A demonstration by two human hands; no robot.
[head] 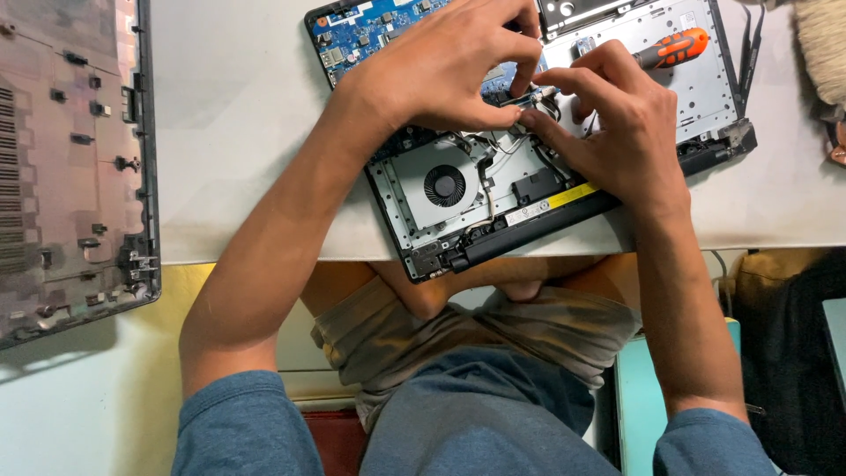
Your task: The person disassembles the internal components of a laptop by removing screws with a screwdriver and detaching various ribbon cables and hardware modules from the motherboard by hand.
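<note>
An opened laptop (458, 234) lies bottom-up on the white table (238, 79), showing a blue circuit board (352, 31) and a round black fan (445, 185). My left hand (449, 62) reaches over the board with thumb and forefinger pinched on a small connector (534, 95) near the laptop's middle. My right hand (612, 123) meets it from the other side, its fingertips closed on the thin black wires (502, 141) that run to that same spot. An orange-handled screwdriver (674, 46) rests on the laptop just behind my right hand.
The laptop's removed bottom cover (70, 167) lies inside-up at the table's left edge. Black tweezers (751, 44) sit at the far right beside something pale and fuzzy (824, 44). My knees are under the table's near edge; a dark bag (793, 353) stands lower right.
</note>
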